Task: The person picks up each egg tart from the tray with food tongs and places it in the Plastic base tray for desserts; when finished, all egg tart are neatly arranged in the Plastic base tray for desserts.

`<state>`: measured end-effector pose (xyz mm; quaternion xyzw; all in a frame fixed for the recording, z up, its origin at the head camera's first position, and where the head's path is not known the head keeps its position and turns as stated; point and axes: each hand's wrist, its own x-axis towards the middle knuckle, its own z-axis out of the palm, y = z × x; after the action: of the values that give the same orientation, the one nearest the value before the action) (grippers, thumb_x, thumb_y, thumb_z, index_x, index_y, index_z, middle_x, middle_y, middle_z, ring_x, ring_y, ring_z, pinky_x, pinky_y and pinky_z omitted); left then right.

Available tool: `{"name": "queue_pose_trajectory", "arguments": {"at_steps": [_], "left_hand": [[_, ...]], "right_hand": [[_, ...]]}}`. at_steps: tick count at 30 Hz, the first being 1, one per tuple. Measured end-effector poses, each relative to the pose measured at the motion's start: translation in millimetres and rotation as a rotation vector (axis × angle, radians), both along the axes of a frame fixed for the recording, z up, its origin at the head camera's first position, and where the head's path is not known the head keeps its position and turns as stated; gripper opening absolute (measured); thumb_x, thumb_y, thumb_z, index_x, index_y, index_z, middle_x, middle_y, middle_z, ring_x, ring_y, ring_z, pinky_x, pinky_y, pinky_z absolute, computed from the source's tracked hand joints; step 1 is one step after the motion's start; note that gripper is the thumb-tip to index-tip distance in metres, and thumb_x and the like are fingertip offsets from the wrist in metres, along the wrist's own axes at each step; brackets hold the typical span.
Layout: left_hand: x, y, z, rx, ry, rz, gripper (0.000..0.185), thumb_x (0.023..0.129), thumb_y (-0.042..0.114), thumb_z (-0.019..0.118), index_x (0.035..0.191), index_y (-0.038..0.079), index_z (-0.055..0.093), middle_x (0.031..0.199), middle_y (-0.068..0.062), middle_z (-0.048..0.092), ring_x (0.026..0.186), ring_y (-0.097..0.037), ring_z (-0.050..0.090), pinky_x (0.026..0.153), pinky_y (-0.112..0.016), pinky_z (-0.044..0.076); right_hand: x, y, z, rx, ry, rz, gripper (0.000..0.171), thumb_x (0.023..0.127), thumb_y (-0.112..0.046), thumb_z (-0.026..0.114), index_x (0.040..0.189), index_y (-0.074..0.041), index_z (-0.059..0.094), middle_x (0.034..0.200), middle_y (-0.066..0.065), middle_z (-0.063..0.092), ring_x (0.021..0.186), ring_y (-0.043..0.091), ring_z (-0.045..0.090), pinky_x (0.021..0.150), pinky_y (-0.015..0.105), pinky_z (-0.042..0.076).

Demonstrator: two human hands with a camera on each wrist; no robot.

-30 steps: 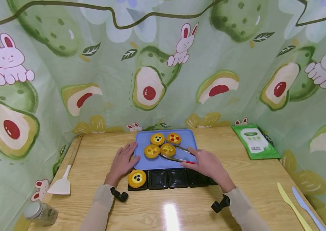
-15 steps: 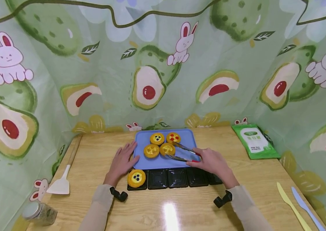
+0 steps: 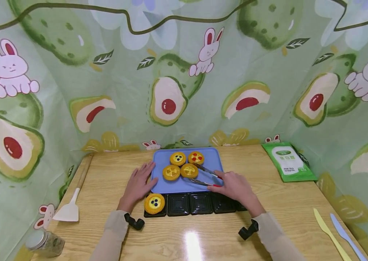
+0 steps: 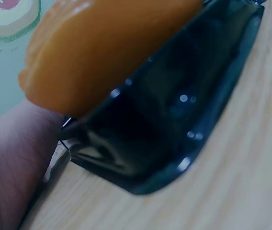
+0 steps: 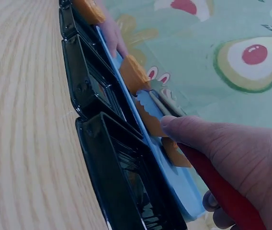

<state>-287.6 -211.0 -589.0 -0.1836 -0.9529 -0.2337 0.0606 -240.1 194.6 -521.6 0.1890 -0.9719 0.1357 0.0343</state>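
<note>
Right grip [image 3: 237, 186], clamped on tongs [image 3: 200, 182], sits slightly nearer the left edge of the tray [image 3: 211, 158] than half a second ago; left grip [image 3: 139, 183], fingers extended, rests there.

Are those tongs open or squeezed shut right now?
Open. In the head view, the tongs show two separate arms, with blue tray between them.

Kitchen-like place: avocado-print curtain [image 3: 203, 98], wooden table [image 3: 223, 232], spatula [image 3: 74, 200], jar [image 3: 47, 244].
</note>
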Motion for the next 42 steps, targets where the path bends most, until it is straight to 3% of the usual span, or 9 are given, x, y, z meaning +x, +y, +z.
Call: {"name": "queue_pose_trajectory", "arguments": {"at_steps": [11, 19, 32, 42], "left_hand": [[-1.9, 0, -3.9, -0.004, -0.004, 0.002, 0.072, 0.105, 0.055, 0.05, 0.166, 0.02, 0.033, 0.171, 0.0, 0.03, 0.158, -0.032, 0.025, 0.126, -0.061, 0.015], [-2.8, 1, -4.5, -0.005, 0.0, 0.003, 0.073, 0.105, 0.055, 0.05, 0.166, 0.02, 0.032, 0.171, 0.0, 0.029, 0.158, -0.032, 0.025, 0.126, -0.06, 0.014], [-2.6, -1, -4.7, 0.002, -0.012, 0.006, 0.073, 0.105, 0.056, 0.049, 0.167, 0.021, 0.03, 0.171, 0.002, 0.028, 0.159, -0.031, 0.024, 0.127, -0.059, 0.013], [-2.7, -2, -5.0, -0.01, -0.019, 0.009, 0.074, 0.105, 0.058, 0.047, 0.167, 0.022, 0.029, 0.172, 0.004, 0.026, 0.159, -0.03, 0.023, 0.127, -0.058, 0.013]], "right_hand": [[2.9, -8, -5.4, 0.043, 0.011, -0.037, 0.065, 0.084, -0.071, 0.073, 0.121, -0.018, 0.068, 0.06, -0.003, 0.045, 0.051, 0.015, 0.045, 0.044, 0.03, 0.031], [6.0, -14, -6.4, 0.034, 0.015, -0.069, 0.059, 0.085, -0.071, 0.071, 0.109, -0.018, 0.066, 0.059, -0.004, 0.039, 0.049, 0.017, 0.043, 0.043, 0.031, 0.027], [9.7, -24, -8.2, 0.024, 0.001, -0.109, 0.066, 0.086, -0.071, 0.071, 0.123, -0.015, 0.07, 0.06, -0.005, 0.03, 0.049, 0.017, 0.042, 0.043, 0.03, 0.024], [8.7, -25, -10.7, 0.022, -0.005, -0.118, 0.063, 0.086, -0.07, 0.072, 0.117, -0.016, 0.069, 0.061, -0.005, 0.029, 0.049, 0.016, 0.039, 0.045, 0.03, 0.022]]}}
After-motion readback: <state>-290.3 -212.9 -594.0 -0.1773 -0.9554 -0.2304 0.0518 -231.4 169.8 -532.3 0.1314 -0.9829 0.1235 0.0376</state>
